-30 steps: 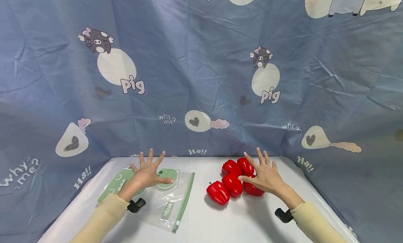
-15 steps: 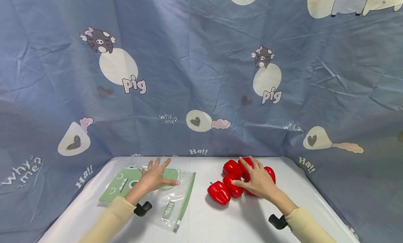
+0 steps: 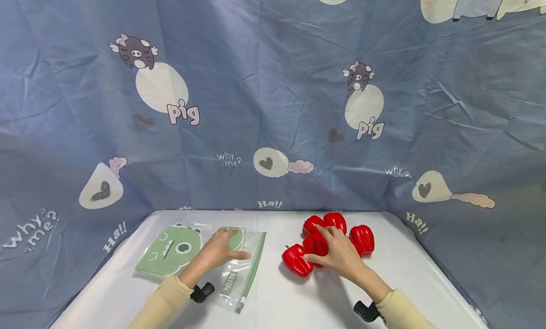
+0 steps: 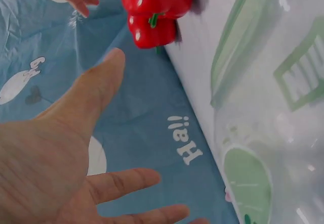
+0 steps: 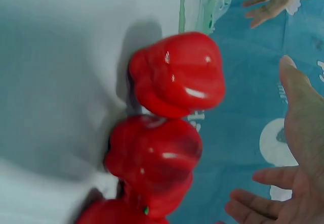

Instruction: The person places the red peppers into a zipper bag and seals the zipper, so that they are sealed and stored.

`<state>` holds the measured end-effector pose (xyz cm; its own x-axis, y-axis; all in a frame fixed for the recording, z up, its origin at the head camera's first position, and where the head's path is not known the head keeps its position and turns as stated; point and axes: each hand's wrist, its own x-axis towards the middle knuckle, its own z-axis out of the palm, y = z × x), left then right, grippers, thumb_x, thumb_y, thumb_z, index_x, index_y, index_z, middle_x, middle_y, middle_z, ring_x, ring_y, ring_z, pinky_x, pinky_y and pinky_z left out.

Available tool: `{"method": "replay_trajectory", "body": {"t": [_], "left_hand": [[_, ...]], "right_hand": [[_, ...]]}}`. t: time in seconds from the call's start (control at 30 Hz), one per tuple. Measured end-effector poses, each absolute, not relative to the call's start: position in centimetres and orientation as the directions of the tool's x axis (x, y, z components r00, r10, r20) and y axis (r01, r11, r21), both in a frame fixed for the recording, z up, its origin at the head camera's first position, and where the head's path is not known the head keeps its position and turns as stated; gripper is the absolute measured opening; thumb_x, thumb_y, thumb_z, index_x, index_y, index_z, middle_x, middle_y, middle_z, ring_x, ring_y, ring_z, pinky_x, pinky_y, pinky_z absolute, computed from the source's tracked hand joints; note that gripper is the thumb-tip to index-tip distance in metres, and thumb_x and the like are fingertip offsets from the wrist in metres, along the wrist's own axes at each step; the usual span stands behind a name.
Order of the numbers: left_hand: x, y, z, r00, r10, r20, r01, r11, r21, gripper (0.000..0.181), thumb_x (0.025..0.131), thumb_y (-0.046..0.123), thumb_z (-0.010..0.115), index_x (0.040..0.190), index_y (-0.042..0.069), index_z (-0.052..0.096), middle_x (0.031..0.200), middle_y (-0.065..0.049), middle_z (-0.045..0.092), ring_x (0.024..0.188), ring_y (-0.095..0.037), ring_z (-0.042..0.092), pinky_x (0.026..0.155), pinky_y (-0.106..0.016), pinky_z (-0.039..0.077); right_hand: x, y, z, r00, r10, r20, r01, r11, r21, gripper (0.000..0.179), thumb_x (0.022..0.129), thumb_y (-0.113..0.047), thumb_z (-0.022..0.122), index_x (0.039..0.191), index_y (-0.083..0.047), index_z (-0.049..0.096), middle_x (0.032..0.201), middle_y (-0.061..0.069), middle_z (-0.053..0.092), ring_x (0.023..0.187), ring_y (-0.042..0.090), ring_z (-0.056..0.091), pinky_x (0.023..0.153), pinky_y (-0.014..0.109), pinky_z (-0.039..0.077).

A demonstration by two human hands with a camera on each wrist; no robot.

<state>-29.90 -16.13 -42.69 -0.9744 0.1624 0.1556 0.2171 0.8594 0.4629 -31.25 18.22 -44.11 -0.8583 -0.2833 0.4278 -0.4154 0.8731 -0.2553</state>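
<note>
Wrinkled blue pig-print cloth (image 3: pixel 273 92) behind, white table (image 3: pixel 273 300), rounded corners

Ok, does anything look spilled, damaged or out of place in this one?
Nothing really stands out. The peppers are clustered on the table, with no visible splits, though the right hand hides part of them. The bag lies there too, and no spill shows. The cloth behind is merely creased.

The left sleeve (image 3: pixel 159 303) and right sleeve (image 3: pixel 403 310) are plain cream cloth, softly wrinkled, running to the wrist. Just past the left cuff sits a small black camera (image 3: pixel 202 292), stubby and bent with a rounded end; a matching black unit (image 3: pixel 366 311) sits by the right cuff. The left hand (image 3: pixel 218 251) and right hand (image 3: pixel 339 254) are bare.
</note>
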Motion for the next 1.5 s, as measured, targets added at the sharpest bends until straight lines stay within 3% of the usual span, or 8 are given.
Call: {"method": "replay_trajectory", "body": {"t": [0.33,0.63,0.77,1.0,1.27,1.5], "left_hand": [[-29.4,-15.1,-44.7,-0.973,0.174,0.152,0.226,0.854,0.469,0.074,0.067,0.039,0.085,0.118,-0.008,0.059,0.117,-0.030,0.058,0.109,-0.045,0.057,0.091,-0.053,0.047],[-29.0,-14.1,-46.7,-0.970,0.190,0.154,0.241,0.841,0.484,0.070,0.065,0.036,0.086,0.110,-0.010,0.062,0.102,-0.024,0.061,0.095,-0.039,0.062,0.085,-0.050,0.051],[-29.0,-13.5,-47.3,-0.966,0.198,0.164,0.253,0.847,0.468,0.067,0.064,0.035,0.087,0.107,-0.009,0.062,0.098,-0.022,0.061,0.090,-0.036,0.062,0.082,-0.048,0.052],[-29.1,-13.0,-48.3,-0.958,0.207,0.197,0.276,0.846,0.455,0.052,0.063,0.031,0.088,0.089,-0.004,0.060,0.080,-0.011,0.055,0.071,-0.023,0.054,0.066,-0.039,0.048],[-28.6,-13.1,-49.1,-0.961,0.228,0.156,0.276,0.807,0.522,0.036,0.066,0.020,0.085,0.075,0.000,0.057,0.069,-0.004,0.053,0.060,-0.015,0.047,0.053,-0.026,0.040],[-28.5,-13.3,-49.2,-0.963,0.208,0.173,0.270,0.781,0.563,0.020,0.069,0.010,0.080,0.069,0.003,0.061,0.067,-0.005,0.060,0.058,-0.014,0.050,0.050,-0.025,0.042]], "right_hand": [[-30.5,16.9,-45.8,-0.840,-0.297,0.455,-0.447,0.854,-0.267,0.087,0.064,-0.065,0.078,0.130,-0.011,0.058,0.107,0.007,0.061,0.088,0.018,0.056,0.076,0.036,0.052],[-29.8,15.7,-47.4,-0.840,-0.286,0.461,-0.466,0.817,-0.340,0.074,0.065,-0.055,0.082,0.118,-0.006,0.062,0.106,0.004,0.061,0.096,0.017,0.057,0.085,0.038,0.054],[-29.6,15.2,-48.1,-0.842,-0.273,0.466,-0.455,0.822,-0.341,0.073,0.065,-0.052,0.084,0.117,-0.004,0.063,0.103,0.003,0.060,0.094,0.017,0.057,0.083,0.036,0.054],[-29.5,14.4,-49.0,-0.828,-0.271,0.491,-0.463,0.825,-0.325,0.071,0.063,-0.038,0.088,0.118,0.000,0.062,0.101,0.006,0.059,0.091,0.019,0.060,0.081,0.037,0.055],[-29.1,13.9,-49.8,-0.845,-0.267,0.463,-0.447,0.828,-0.338,0.075,0.060,-0.026,0.091,0.121,0.003,0.059,0.108,0.011,0.058,0.099,0.027,0.061,0.085,0.042,0.054],[-29.1,13.7,-49.8,-0.851,-0.251,0.461,-0.435,0.828,-0.354,0.076,0.060,-0.024,0.091,0.123,0.002,0.058,0.108,0.010,0.058,0.100,0.026,0.060,0.086,0.042,0.054]]}}
